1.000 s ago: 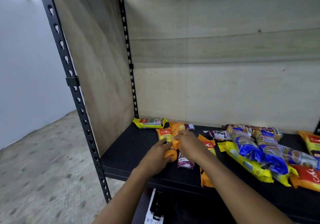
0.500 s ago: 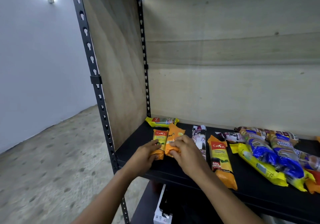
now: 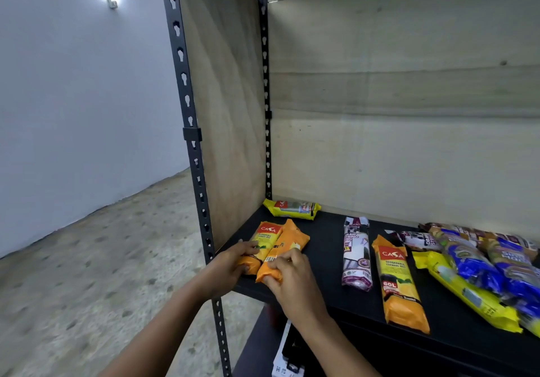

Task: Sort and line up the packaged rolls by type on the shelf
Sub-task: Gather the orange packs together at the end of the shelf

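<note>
Two orange packaged rolls lie side by side at the front left corner of the black shelf (image 3: 327, 262). My left hand (image 3: 230, 265) grips the near end of the left orange roll (image 3: 264, 238). My right hand (image 3: 289, 274) grips the near end of the right orange roll (image 3: 287, 248), which lies label down. A third, longer orange roll (image 3: 399, 283) lies apart to the right. Beside it is a white-and-purple roll (image 3: 356, 254), and a yellow roll (image 3: 292, 208) lies crosswise at the back left.
A heap of blue, yellow and dark rolls (image 3: 479, 268) fills the shelf's right side. A black slotted post (image 3: 193, 148) stands by my left hand, with a plywood side panel (image 3: 225, 113) behind it. White boxes (image 3: 285, 362) sit on a lower level.
Both hands have shifted the two orange rolls leftward to the front left corner and laid them side by side. The view has swung left.
</note>
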### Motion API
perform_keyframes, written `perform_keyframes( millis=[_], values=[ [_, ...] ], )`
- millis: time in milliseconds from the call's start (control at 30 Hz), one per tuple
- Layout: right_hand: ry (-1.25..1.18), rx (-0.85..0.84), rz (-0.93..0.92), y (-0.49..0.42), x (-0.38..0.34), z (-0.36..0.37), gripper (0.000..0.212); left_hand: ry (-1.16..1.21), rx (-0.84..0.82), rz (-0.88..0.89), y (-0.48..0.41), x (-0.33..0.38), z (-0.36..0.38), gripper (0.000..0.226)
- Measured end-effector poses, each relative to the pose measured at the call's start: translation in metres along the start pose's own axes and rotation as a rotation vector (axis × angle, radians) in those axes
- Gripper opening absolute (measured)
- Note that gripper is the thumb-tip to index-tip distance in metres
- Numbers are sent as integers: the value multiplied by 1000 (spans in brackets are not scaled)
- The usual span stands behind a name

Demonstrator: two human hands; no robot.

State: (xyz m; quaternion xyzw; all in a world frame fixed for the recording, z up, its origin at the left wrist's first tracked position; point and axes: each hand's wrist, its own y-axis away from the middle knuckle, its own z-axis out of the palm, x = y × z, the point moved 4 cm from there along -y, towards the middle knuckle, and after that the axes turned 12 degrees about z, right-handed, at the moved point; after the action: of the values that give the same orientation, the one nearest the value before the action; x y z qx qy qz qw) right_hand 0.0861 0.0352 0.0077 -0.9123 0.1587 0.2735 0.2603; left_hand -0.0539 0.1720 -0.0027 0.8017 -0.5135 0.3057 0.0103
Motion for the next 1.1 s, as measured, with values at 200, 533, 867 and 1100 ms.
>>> perform_keyframes(
  millis=[200,533,867,1100],
  values=[
    [24,-6,-7,-1,0,7,34,20,-4,-20,-2,0,2,55],
    [-71,-68,35,3,6,-25,42,134,134,-14,10,20,2,66],
    [138,213,242,33,89,-130,31,-124,280,189,-17,86,26,35],
    [251,139,352,62,121,-154,46,-124,267,287,-42,126,67,26]
  ],
)
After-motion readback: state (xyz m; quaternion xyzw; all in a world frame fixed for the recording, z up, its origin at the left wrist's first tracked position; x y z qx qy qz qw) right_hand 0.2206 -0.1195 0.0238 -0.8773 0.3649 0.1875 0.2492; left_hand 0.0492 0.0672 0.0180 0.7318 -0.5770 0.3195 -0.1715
